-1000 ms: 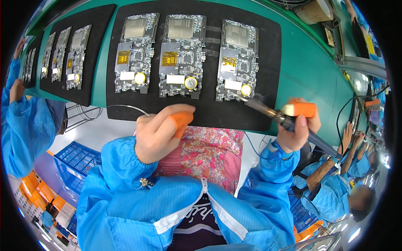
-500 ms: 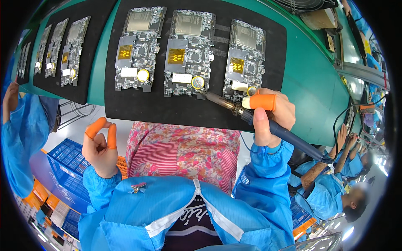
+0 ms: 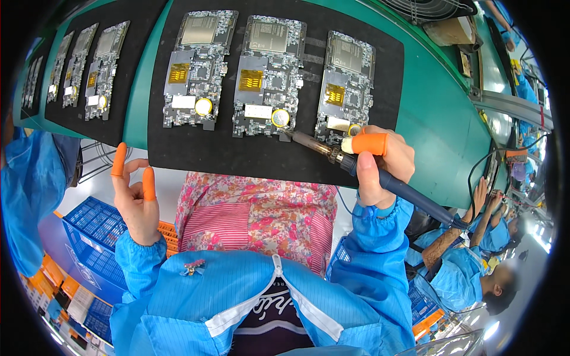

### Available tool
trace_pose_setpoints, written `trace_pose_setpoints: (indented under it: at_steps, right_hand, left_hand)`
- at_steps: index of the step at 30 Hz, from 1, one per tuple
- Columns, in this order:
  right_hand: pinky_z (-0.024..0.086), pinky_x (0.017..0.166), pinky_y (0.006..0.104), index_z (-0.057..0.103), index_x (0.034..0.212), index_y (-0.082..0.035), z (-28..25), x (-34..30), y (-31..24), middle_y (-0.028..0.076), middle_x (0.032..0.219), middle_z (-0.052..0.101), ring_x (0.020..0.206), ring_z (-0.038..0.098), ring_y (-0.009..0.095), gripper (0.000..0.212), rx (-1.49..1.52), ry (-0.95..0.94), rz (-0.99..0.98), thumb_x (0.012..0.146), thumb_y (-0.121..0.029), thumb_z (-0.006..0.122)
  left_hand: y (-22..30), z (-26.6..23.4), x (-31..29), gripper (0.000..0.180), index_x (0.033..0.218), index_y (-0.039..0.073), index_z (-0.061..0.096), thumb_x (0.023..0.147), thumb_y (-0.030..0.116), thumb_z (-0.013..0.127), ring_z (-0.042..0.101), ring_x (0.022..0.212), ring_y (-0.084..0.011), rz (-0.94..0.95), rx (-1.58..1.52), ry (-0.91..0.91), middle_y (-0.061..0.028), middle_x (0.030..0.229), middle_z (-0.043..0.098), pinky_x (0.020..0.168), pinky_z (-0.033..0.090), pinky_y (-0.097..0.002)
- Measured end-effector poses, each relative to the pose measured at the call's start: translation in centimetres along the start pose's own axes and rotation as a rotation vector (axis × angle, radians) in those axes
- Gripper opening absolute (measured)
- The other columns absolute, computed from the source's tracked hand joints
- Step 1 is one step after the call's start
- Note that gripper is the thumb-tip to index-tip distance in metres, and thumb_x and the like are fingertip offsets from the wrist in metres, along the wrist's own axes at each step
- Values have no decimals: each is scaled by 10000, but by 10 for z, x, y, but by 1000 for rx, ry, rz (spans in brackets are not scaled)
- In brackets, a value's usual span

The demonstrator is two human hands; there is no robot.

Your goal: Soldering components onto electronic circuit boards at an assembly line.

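My right hand (image 3: 383,163), with an orange finger cot, is closed round a dark blue soldering iron (image 3: 409,196). The iron's tip points left at the lower right corner of the middle circuit board (image 3: 267,74), just below its round coin cell (image 3: 280,118); whether it touches cannot be made out. Another circuit board (image 3: 195,71) lies to the left. The right-hand circuit board (image 3: 346,77) is partly behind my right hand. My left hand (image 3: 138,204) hangs off the bench's near edge, holding nothing, with two finger cots on and its fingers apart.
The boards lie on a black mat (image 3: 237,157) on a green bench (image 3: 430,124). A second black mat (image 3: 127,65) with several boards lies left. The iron's cable (image 3: 484,160) runs off right. Blue crates (image 3: 95,228) stand below left. Co-workers in blue (image 3: 457,273) sit at right.
My left hand's fingers have straightened and spread. The iron has stayed near the same corner of the middle board, with my right hand moving only slightly.
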State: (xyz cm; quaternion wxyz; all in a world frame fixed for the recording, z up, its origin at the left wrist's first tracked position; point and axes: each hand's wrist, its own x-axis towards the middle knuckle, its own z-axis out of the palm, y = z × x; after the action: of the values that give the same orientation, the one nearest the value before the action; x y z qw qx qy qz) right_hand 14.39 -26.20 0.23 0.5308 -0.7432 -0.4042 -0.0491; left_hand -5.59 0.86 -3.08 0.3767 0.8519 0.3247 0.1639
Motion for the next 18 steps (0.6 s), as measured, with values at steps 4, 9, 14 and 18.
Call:
trace_pose_setpoints:
  at_steps: [4,9,14,18]
  right_hand:
    - [373,383,281,554,673,34,0,-1,1,110,521,492,389,471,209,100,10,0,-1,621,-51,545]
    - [370,387,280,556,675,34,-2,-2,0,110,528,499,392,471,206,107,15,9,-2,625,-60,547]
    - [359,397,276,562,686,35,-17,-10,-9,107,544,515,402,474,187,145,-36,134,36,649,-104,542]
    - [431,595,304,518,792,70,-45,-43,-16,164,728,558,638,527,225,333,-72,325,106,739,-257,548]
  left_hand:
    - [1,1,-2,529,1299,59,294,821,-49,493,480,560,-31,-24,-28,-71,-43,997,543,441,338,-133]
    - [0,6,2,547,1305,44,288,809,-55,495,467,571,-15,-23,-190,-134,-68,1047,537,449,333,-132]
    - [1,10,13,527,1289,17,324,796,-62,493,498,689,-10,-124,-429,-169,-99,1162,503,466,341,-124]
    - [33,7,12,515,1267,-40,330,779,-86,491,515,1008,-137,-176,-569,-379,-120,1144,509,805,414,-197]
